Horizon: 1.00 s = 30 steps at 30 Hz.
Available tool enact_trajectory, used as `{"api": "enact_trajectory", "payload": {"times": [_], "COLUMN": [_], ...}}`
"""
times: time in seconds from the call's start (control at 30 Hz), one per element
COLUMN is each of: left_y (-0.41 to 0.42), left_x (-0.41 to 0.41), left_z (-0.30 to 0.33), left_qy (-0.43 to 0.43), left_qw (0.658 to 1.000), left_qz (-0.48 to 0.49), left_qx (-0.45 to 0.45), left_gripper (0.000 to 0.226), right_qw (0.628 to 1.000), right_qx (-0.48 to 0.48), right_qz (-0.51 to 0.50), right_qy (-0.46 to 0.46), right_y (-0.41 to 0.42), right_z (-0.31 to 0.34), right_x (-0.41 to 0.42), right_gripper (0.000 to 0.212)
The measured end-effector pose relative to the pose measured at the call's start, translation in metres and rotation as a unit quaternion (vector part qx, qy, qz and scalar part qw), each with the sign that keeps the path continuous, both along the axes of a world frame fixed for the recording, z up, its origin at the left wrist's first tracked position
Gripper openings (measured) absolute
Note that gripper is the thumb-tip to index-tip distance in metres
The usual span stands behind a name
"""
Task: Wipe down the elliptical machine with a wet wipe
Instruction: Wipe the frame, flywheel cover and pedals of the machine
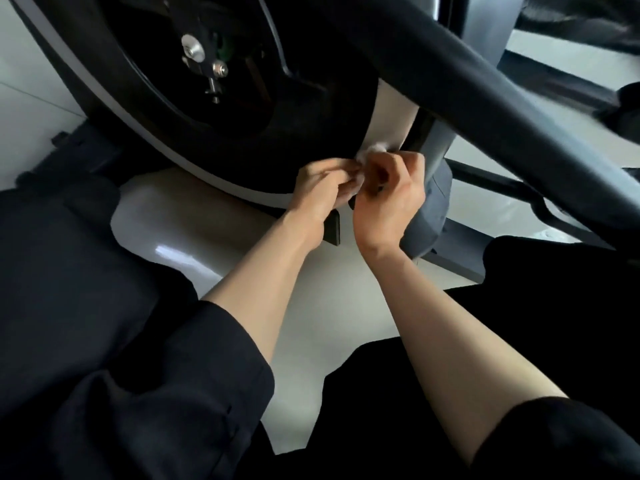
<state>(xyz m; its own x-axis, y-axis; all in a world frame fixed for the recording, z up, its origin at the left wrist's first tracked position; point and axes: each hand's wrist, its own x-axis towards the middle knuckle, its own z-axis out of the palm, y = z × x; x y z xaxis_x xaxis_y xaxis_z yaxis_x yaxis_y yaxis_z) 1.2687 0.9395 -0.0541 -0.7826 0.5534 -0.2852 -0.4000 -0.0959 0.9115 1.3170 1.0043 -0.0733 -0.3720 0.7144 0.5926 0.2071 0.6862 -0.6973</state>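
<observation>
Two dark sleeves are filling the lower corners of the frame, pushed up to the elbows, and bare forearms are reaching from them toward the middle of the picture. Dark-clothed knees are showing at the left and right edges, with pale glossy floor lying between them.

Just above centre the two hands are meeting, touching each other. The left hand is coming in from the lower left with its fingers curled, pinching the wipe from the left side. The right hand is coming in from the lower right, its fingers and thumb curled inward and pinching the same wipe from the right. The wipe is showing as a small white crumpled wad between the fingertips, a bit of it poking up above the knuckles; most of it is hidden by the fingers.

The hands are working right against the lower rim of the elliptical, where a pale band is edging the big black round housing. Whether the wipe is touching that rim cannot be told.

Farther up, at the upper left, silver bolts are sitting in the dark centre of the housing. A thick black bar is crossing diagonally from top centre to the right edge, blurred. Behind it, at the right, grey frame parts and more pale floor are showing.
</observation>
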Motion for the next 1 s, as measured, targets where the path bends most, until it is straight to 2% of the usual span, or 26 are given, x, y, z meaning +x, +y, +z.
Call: {"api": "enact_trajectory", "payload": {"times": [0.07,0.13,0.2,0.27,0.4,0.43,0.53,0.57,0.63,0.7,0.73,0.8,0.9,1.0], "left_y": [0.002,0.002,-0.001,-0.004,-0.005,-0.006,-0.005,-0.005,-0.005,-0.007,-0.009,-0.009,0.003,0.016], "left_x": [0.007,0.009,0.008,0.006,0.01,0.013,0.025,0.028,0.034,0.038,0.04,0.042,0.039,0.034], "left_z": [0.008,0.015,0.018,0.022,0.042,0.047,0.063,0.069,0.084,0.102,0.11,0.128,0.151,0.15], "left_qy": [0.045,0.084,0.131,0.165,0.2,0.201,0.195,0.201,0.246,0.323,0.368,0.457,0.58,0.647], "left_qw": [0.999,0.996,0.988,0.979,0.968,0.968,0.972,0.971,0.961,0.936,0.916,0.871,0.799,0.715], "left_qz": [-0.009,-0.02,-0.046,-0.062,-0.086,-0.088,-0.061,-0.044,0.006,0.073,0.106,0.137,0.053,-0.017], "left_qx": [-0.004,-0.021,-0.065,-0.106,-0.124,-0.124,-0.119,-0.121,-0.128,-0.122,-0.122,-0.117,-0.153,-0.266], "left_gripper": [0.027,0.027,0.035,0.042,0.045,0.044,0.037,0.032,0.018,0.012,0.012,0.011,0.026,0.035], "right_qw": [0.999,0.999,0.999,0.999,0.998,0.997,0.972,0.97,0.986,0.994,0.994,0.991,0.982,0.992], "right_qx": [0.009,0.027,0.033,-0.007,-0.054,-0.073,-0.216,-0.227,-0.157,-0.048,-0.006,0.038,0.05,0.063], "right_qz": [-0.018,-0.013,-0.006,-0.009,-0.024,-0.029,-0.084,-0.075,0.004,0.095,0.109,0.073,-0.017,-0.046], "right_qy": [0.036,0.034,-0.012,-0.04,-0.002,-0.004,-0.037,-0.045,-0.053,-0.007,0.024,0.107,0.181,0.099], "right_y": [0.007,0.011,0.01,0.009,0.014,0.017,0.022,0.02,0.006,-0.016,-0.025,-0.029,-0.003,0.03], "right_z": [0.018,0.021,0.007,-0.005,0.012,0.016,0.021,0.024,0.039,0.06,0.07,0.091,0.12,0.127], "right_x": [-0.003,-0.002,0.004,0.013,0.022,0.025,0.039,0.043,0.046,0.049,0.052,0.057,0.059,0.054], "right_gripper": [0.027,0.039,0.032,0.018,0.026,0.027,0.021,0.019,0.019,0.018,0.018,0.015,0.018,0.017]}}
